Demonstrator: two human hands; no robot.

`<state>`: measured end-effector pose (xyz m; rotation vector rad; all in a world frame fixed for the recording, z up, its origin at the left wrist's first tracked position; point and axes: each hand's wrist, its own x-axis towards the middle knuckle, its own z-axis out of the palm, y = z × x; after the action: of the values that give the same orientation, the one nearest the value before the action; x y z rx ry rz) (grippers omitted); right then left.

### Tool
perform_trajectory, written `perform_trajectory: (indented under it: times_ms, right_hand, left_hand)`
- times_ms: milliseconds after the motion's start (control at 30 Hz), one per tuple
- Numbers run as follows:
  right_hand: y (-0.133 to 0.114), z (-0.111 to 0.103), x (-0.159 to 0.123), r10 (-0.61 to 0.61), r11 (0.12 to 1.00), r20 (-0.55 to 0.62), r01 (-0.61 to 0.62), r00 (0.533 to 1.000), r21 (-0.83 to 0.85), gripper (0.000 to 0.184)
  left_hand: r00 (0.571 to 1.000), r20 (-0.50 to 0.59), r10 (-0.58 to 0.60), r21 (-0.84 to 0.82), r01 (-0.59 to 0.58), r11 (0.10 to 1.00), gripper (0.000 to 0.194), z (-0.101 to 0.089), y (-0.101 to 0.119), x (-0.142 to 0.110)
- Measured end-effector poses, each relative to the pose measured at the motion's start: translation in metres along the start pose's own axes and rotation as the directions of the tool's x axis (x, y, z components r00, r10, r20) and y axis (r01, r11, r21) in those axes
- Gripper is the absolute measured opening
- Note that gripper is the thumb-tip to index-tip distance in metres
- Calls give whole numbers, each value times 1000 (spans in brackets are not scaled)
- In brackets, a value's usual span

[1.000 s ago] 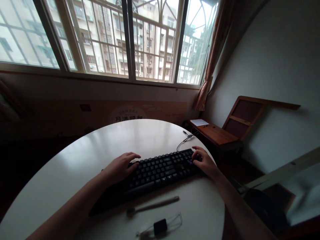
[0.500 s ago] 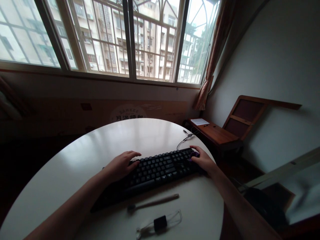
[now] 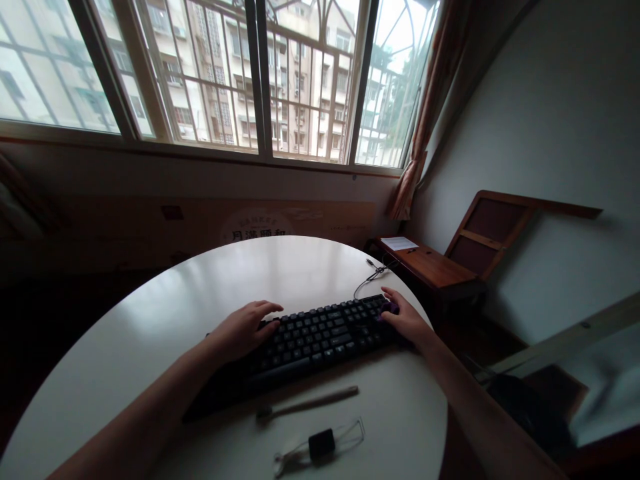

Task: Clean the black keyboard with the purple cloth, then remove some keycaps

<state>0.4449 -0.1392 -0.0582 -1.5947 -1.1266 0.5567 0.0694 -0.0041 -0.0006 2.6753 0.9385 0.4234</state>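
Note:
A black keyboard (image 3: pixel 320 337) lies at a slant on the round white table (image 3: pixel 165 313). My left hand (image 3: pixel 245 328) rests over its left end, fingers stretched out, the thumb on the keys and nothing held. At the right end, my right hand (image 3: pixel 404 317) has its thumb and fingers around a small dark purple object (image 3: pixel 389 310), whose kind I cannot make out; one finger sticks up. Below the keyboard lies a toothbrush (image 3: pixel 315 402) with dark bristles. Nearer to me is a wire tool with a black block (image 3: pixel 321 443), which looks like a keycap puller.
A black cable (image 3: pixel 373 272) lies bundled at the table's far right edge. Beyond it stands a wooden chair (image 3: pixel 435 267) with a white paper (image 3: pixel 399 243) on its seat. A barred window (image 3: pixel 310 87) and a tied curtain (image 3: pixel 415 167) are ahead.
My right hand's fingers have lifted slightly and spread over the purple object. My left hand and the things on the table have hardly moved.

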Motion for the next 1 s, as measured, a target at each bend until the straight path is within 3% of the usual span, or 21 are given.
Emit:
perform_trajectory:
  times_ms: [400,567,733,900,1000]
  right_hand:
    - [-5,-4,-1,23,999,59,-25,998,29,79]
    - [-2,-1,2,-4,1000,34,4,999,-10,72]
    - [4,-3,2,-67,996,-60,63,996,-61,60]
    - [6,-11,-1,-78,997,-125,73,989,-40,18]
    - [6,-15,0,-101,989,-278,128,955,80,23]
  left_hand:
    - [1000,-8,2,-16,-2,1000,41,1,-2,0]
    - [1000,-6,0,0,0,1000,41,2,-2,1]
    - [1000,-13,-1,-10,1,1000,41,1,-1,1]
    - [1000,-5,-5,-4,5,1000,43,0,-1,1]
    - [1000,-8,-8,-1,8,1000,43,1,-3,1]
